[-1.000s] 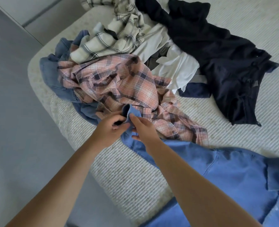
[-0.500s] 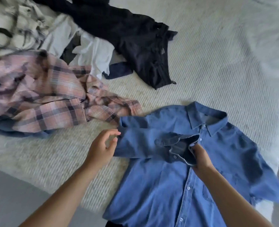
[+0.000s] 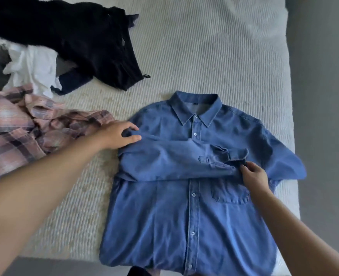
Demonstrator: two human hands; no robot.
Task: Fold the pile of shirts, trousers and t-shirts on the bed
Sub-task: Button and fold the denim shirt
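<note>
A blue denim shirt (image 3: 188, 212) lies buttoned and face up on the bed, collar away from me. Its left sleeve is folded across the chest. My left hand (image 3: 118, 135) rests with straight fingers on the sleeve's fold at the shoulder. My right hand (image 3: 254, 175) pinches the sleeve's cuff near the chest pocket. The shirt's other sleeve lies spread out to the right. To the left sits the pile: a pink plaid shirt (image 3: 15, 136), a white garment (image 3: 33, 70) and a black garment (image 3: 81, 36).
The bed (image 3: 214, 46) has a ribbed off-white cover. Its right edge runs beside the shirt, and its near edge lies at the shirt's hem. Grey floor (image 3: 324, 96) shows beyond the right edge.
The sleeve has been carried from the pile across the shirt's chest. My right hand moved right with the cuff; my left hand came down flat on the shoulder fold. The view shifted right.
</note>
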